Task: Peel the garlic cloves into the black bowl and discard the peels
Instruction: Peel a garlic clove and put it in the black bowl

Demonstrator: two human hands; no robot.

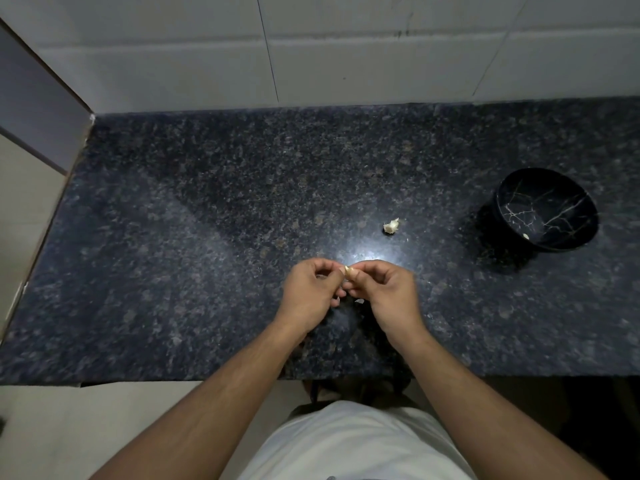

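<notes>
Standing at the bottom centre of the frame, a person in a white shirt (356,445) reaches both forearms up over the near edge of a dark speckled granite counter (207,237). The left hand (311,292) and right hand (384,292) meet at the middle of the frame, fingers curled inward, their fingertips pinching a small pale garlic clove (349,271) held between them above the counter. A small pale scrap (360,301) shows just below the fingers. Further up and slightly right, a piece of garlic (391,226) lies alone on the counter. At the right of the frame sits the black bowl (547,209), veined with pale lines, with one pale clove (526,236) at its lower inside. White wall tiles (346,57) fill the top.
</notes>
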